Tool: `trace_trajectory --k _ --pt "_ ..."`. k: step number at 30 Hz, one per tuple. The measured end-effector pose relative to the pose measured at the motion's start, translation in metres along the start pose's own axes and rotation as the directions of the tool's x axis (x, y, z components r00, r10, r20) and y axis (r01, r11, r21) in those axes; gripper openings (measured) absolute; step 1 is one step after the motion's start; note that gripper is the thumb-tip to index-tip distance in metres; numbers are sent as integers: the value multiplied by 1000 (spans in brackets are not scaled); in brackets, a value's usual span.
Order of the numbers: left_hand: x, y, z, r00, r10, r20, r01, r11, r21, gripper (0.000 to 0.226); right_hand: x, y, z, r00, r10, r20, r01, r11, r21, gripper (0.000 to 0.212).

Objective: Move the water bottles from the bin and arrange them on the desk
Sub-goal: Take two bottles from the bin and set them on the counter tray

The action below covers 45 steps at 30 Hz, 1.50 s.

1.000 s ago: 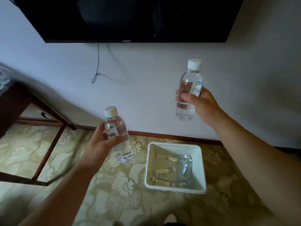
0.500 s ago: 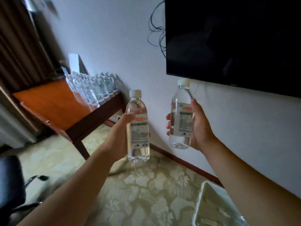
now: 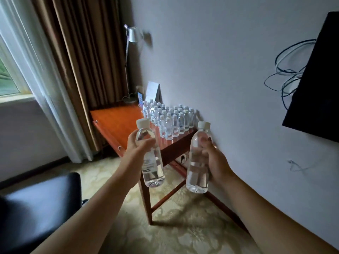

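At frame centre, the left hand (image 3: 136,149) and right hand (image 3: 213,159) are each grasping a clear white-capped plastic water bottle (image 3: 151,158), carrying them toward the orange wooden surface (image 3: 117,121); next comes standing them beside the rows of clear bottles (image 3: 170,120).

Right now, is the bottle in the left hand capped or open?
Capped. The bottle that the left hand grips has its white cap on.

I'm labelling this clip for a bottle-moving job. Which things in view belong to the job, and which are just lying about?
Job:
- left hand, gripping left bottle
- right hand, gripping right bottle
- bottles on desk
- desk

Lying about:
- lamp
- folded card
- chair
- TV
- cables
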<state>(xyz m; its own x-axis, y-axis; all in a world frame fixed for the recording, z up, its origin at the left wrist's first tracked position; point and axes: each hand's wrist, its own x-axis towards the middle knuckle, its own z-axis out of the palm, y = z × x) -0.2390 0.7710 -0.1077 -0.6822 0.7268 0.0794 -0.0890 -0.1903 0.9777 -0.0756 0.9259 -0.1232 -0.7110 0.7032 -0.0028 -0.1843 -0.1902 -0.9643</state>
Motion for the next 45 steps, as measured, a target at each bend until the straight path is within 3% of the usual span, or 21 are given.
trace_trajectory --k 3,7,9,14,17,20,25,27,29,34,40,45 --pt "44 -4 -30 993 -76 87 79 996 -34 54 47 15 23 997 74 27 -75 996 50 36" --pt "119 -6 -57 991 -133 24 131 989 62 41 128 30 47 987 110 117 -111 994 0 30" --pt "161 -3 -68 991 -136 -13 136 981 136 35 175 33 54 990 72 117 -67 997 -46 42" --pt "274 9 -90 989 -143 -49 151 935 322 55 293 32 71 984 -61 168 116 935 -334 58" --pt "337 14 -98 996 -78 -45 90 892 442 57 357 28 80 972 -54 228 176 811 -558 53" --pt "391 9 -105 996 -42 -76 75 855 514 40 410 29 92 983 -54 176 159 732 -663 58" --pt "482 -20 -129 986 -7 -167 103 812 575 38 496 51 115 995 -61 77 97 717 -691 41" --pt "522 -34 -145 986 -48 -162 128 838 531 35 528 62 126 995 -91 41 94 715 -693 41" --pt "566 -51 -162 988 -120 -93 151 857 493 28 561 75 138 993 -118 1 86 712 -697 35" --pt "674 -88 -197 979 -155 132 31 754 656 44 643 108 167 989 -96 -112 -27 627 -778 63" --pt "752 -148 -225 901 -224 372 -159 625 764 52 694 138 194 958 0 -287 -256 457 -852 50" --pt "780 -180 -225 814 -328 479 -261 530 807 52 709 158 186 917 -98 -386 -374 119 -920 55"
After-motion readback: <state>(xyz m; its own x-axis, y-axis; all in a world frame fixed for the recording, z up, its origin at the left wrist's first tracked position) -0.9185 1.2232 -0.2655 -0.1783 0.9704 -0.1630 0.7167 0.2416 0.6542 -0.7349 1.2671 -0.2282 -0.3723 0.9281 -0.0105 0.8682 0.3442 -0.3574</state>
